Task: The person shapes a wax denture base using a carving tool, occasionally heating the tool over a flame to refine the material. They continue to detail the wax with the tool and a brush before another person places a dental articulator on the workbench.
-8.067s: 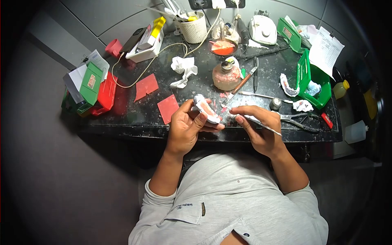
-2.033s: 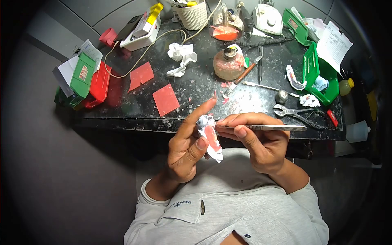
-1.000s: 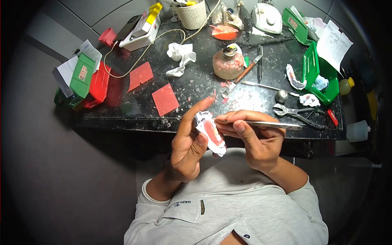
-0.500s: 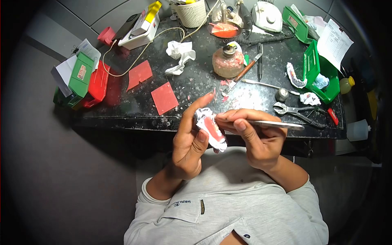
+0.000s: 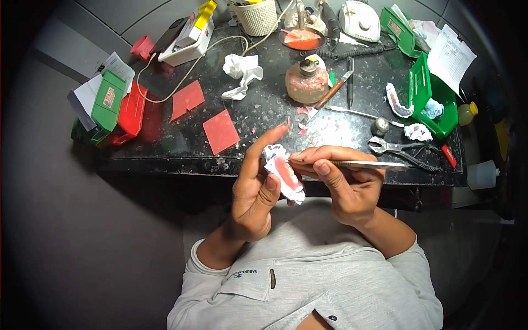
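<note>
A white dental cast (image 5: 290, 191) with pink wax and pale teeth along it is held up in front of the bench edge. My left hand (image 5: 254, 192) grips it between the thumb and fingers, the index finger stretched upward past it. In my right hand (image 5: 349, 187) lies a slim metal carving tool (image 5: 379, 164), pinched by thumb and fingers. Its handle points to the right; its working end, by the cast's upper right side, is hidden behind my fingers.
Two pink wax sheets (image 5: 221, 132) lie left on the black bench (image 5: 165, 148). Behind the hands stand a spirit lamp (image 5: 306, 82) and a wax knife (image 5: 334, 93). Pliers (image 5: 404, 148), another cast (image 5: 397, 102) and a green box (image 5: 440, 121) are at right.
The carving tool's handle has tilted very slightly upward in my right hand. Both hands and the cast stay almost in the same place.
</note>
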Demonstrator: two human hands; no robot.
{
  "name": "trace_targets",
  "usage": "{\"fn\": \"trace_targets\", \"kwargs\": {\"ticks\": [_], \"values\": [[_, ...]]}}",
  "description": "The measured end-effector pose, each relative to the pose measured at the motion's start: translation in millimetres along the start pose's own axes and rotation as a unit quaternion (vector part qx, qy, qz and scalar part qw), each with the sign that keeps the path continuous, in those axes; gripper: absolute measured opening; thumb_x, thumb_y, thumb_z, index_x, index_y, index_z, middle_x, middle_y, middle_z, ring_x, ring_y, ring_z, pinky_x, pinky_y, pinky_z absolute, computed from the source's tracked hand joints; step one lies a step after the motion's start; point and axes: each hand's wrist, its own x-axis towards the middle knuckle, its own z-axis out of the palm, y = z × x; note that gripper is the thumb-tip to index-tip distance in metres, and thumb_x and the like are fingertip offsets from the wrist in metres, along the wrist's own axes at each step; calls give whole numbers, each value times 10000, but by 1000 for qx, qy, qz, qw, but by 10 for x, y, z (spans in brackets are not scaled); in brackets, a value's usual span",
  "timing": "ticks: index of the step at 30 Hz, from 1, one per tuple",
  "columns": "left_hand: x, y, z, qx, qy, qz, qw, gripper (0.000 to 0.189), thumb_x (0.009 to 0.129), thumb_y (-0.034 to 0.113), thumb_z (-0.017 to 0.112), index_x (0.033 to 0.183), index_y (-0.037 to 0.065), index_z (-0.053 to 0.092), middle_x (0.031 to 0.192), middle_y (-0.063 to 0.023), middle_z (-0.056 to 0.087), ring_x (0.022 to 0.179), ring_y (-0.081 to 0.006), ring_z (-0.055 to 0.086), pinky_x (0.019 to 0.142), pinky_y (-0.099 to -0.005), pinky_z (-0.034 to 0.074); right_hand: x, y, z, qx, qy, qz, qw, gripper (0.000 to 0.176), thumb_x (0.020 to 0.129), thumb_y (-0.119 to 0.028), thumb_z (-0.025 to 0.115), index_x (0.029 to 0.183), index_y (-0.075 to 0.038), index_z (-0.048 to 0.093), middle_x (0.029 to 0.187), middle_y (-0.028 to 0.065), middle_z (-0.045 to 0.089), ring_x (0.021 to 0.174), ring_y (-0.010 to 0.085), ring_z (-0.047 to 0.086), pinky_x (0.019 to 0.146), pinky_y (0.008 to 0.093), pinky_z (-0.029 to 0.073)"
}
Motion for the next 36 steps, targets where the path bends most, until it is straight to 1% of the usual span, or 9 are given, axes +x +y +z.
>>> {"fn": "trace_targets", "kwargs": {"ticks": [9,12,17,20,24,26,30,34,36], "values": [[-5,-1,1,2,1,-8,1000,632,1111,309,456,1578,-57,240,1313,-122,565,1002,-103,568,908,-251,472,17,-32,9,61,8,41,997,186,1036,-28,600,1112,119,687,1076,196,750,998,233,741,908,348,609],[10,-14,-32,-2,-27,1,1000,633,1111,311,454,1578,-59,240,1376,-130,539,1016,-107,573,923,-260,472,15,-7,-1,18,-2,17,1000,187,1036,-24,597,1114,123,682,1079,200,748,997,238,743,915,354,610],[-5,12,14,6,3,-13,1000,639,1111,319,453,1578,-61,238,1300,-125,576,1027,-109,567,933,-264,464,17,-17,-18,40,-24,16,999,182,1035,-16,594,1114,124,679,1084,203,745,1000,243,743,922,364,616],[1,-11,-18,10,-10,-2,1000,639,1111,319,453,1578,-60,238,1261,-122,587,1029,-109,564,933,-261,460,16,-15,5,73,21,52,996,178,1034,-7,590,1115,126,675,1097,204,741,996,246,743,932,367,614],[-5,-7,-14,5,-18,-1,1000,637,1111,316,452,1577,-62,238,1265,-122,586,1022,-109,565,930,-262,460,29,18,-64,29,-42,5,999,177,1037,-3,582,1120,128,666,1112,211,738,1012,260,742,937,374,618],[-1,-11,10,9,-4,-2,1000,642,1110,317,456,1577,-63,235,1224,-111,597,993,-104,564,913,-261,462,26,-8,-30,83,7,56,995,172,1036,-4,585,1112,124,670,1106,210,739,1017,256,740,933,373,618],[-11,-2,-17,-1,-19,-2,1000,645,1109,318,460,1576,-66,236,1263,-119,587,1026,-109,564,940,-264,456,40,20,-96,32,-49,10,998,181,1043,-18,579,1111,121,673,1102,213,741,1012,258,743,928,370,619],[-10,-20,-13,6,-7,0,1000,637,1110,315,457,1576,-63,243,1224,-115,600,1020,-111,570,942,-261,455,41,20,-40,53,-10,34,998,181,1043,-12,575,1109,121,678,1101,211,741,1019,250,740,929,367,616],[7,-6,-14,-1,-12,2,1000,632,1110,312,454,1575,-62,246,1202,-111,607,1011,-110,572,938,-259,456,63,12,-72,25,-46,2,999,185,1045,-14,572,1112,126,673,1099,222,739,1027,265,740,934,379,619]]}}
